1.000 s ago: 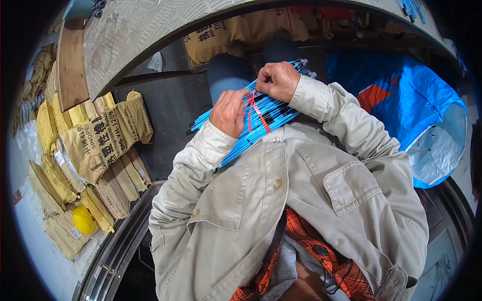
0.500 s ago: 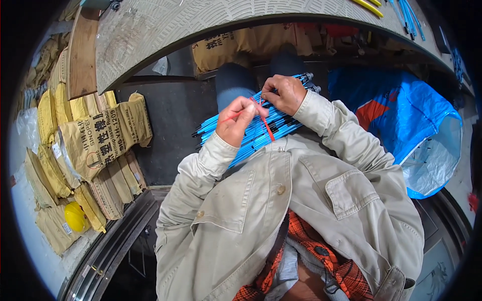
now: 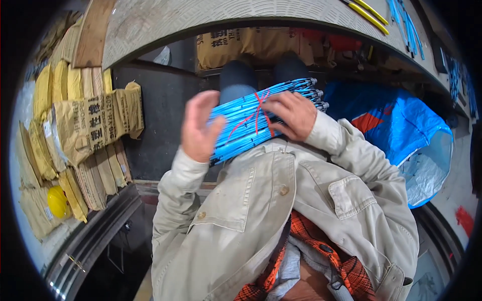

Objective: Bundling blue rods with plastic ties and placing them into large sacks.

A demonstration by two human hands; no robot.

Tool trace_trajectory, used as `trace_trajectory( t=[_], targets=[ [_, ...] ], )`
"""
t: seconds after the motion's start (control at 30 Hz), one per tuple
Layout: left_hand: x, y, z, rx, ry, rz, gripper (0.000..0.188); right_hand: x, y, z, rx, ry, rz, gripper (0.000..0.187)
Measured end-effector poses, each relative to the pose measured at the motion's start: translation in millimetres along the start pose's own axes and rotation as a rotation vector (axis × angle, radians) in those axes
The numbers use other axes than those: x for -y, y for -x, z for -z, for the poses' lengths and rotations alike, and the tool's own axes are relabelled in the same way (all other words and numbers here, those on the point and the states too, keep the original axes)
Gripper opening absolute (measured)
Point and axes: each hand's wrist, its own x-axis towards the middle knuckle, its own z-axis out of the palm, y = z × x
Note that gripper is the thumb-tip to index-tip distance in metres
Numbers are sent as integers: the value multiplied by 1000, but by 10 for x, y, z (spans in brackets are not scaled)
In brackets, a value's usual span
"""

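Across my lap lies a bundle of thin blue rods with black marks and grey-black fittings at its right end. A red string is wrapped round its middle and knotted, its loose ends lying over the rods. My left hand, smeared by motion, is at the bundle's left end with thumb and fingers apart. From above, my right hand grips the bundle just right of the string with bent fingers; its thumb is hidden.
A grey patterned tabletop spans the far side, bearing yellow tubes and more blue rods. At the right sits a blue woven bag, its mouth gaping. Brown paper sacks and a yellow round object are at the left.
My left hand has let go of the red string and moved left, opening. The right hand has shifted from the string to lie on the bundle. The knotted string now rests on the rods.
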Motion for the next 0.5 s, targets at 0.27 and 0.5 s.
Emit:
trace_trajectory(
  t=[0.27, 0.5],
  targets=[
    [814, 1046, 767, -1055, 274, 202, 43, 180, -83, -128, 169, 591, 124, 91],
    [1310, 1323, -93, -368, -85, 451, 20, 13, -473, 87, 356, 524, 137, 95]
  ],
)
